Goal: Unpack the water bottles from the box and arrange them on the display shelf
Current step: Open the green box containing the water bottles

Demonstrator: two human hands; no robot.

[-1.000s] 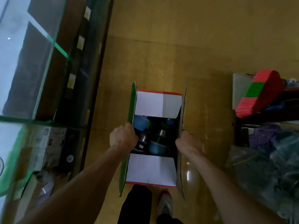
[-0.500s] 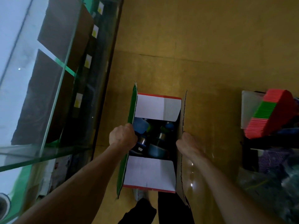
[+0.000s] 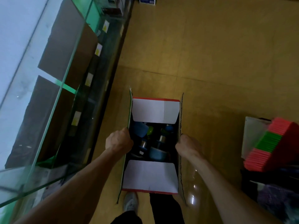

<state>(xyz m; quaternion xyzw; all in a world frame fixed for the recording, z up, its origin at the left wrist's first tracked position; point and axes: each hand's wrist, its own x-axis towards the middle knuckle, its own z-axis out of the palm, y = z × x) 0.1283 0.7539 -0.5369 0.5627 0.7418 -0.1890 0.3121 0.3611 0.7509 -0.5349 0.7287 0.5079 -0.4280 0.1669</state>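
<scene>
Tan flooring is stretching beneath the open box (image 3: 155,110), which is holding the water bottles (image 3: 156,153) between its white flaps. The left hand (image 3: 119,140) is gripping its left wall and the right hand (image 3: 187,145) its right wall. A glass display shelf (image 3: 48,101) is standing alongside on the left.

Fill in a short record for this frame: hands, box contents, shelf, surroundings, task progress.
Hands: left hand and right hand each grip a long side wall of the open white-flapped cardboard box.
Contents: blue plastic water bottles with steel necks, one green cap; count unclear.
Shelf: glass display shelf at the person's left, yellow tags along its edge.
Surroundings: red-and-green ribbed stack at right.
Progress: no bottle taken out yet.
</scene>
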